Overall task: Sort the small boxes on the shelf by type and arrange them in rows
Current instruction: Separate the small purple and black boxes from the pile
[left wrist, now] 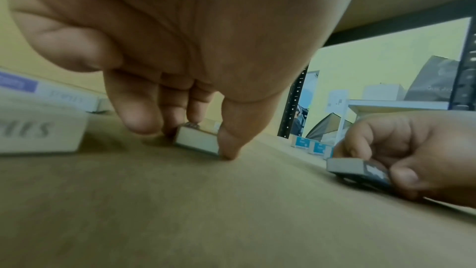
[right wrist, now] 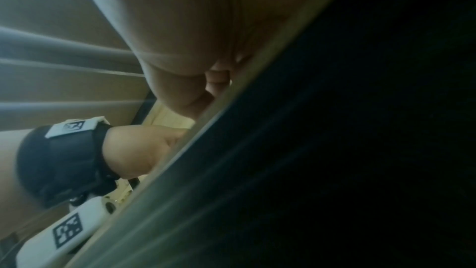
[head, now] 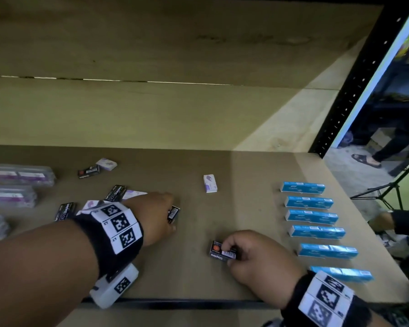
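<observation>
With the blue boxes point(head: 316, 223) already lined in a column down the right side of the shelf point(head: 222, 166), you are now on the black kind. Your right hand point(head: 255, 260) has fingers and thumb curled round one black staple box point(head: 223, 250), low over the board near the front edge, between your left hand and the blue column. The left wrist view shows that box just touching or barely off the surface; which, you cannot tell. Your left hand point(head: 158, 215) pinches a second black box point(head: 173, 213) between thumb point(left wrist: 229, 146) and fingers, tipped on edge with its lower side on the shelf.

Loose stock yet to sort, left of centre: three more black boxes, one at the back point(head: 88, 171), one further forward point(head: 115, 192), one nearest you point(head: 65, 210). White-and-purple boxes lie among them, and one point(head: 210, 183) sits alone mid-shelf. Clear-wrapped packs point(head: 21, 174) stand at the far left.

Judged step: starting the black row, two boxes in hand.

Next move calls for setting both down flat, same face up, long sides parallel and in line, in the bare strip left of the blue column. Lay the left hand's box down from its edge first. Keep clear of the lone white-and-purple box so its own row has room.

Right wrist view mostly dark; nothing useful there.
</observation>
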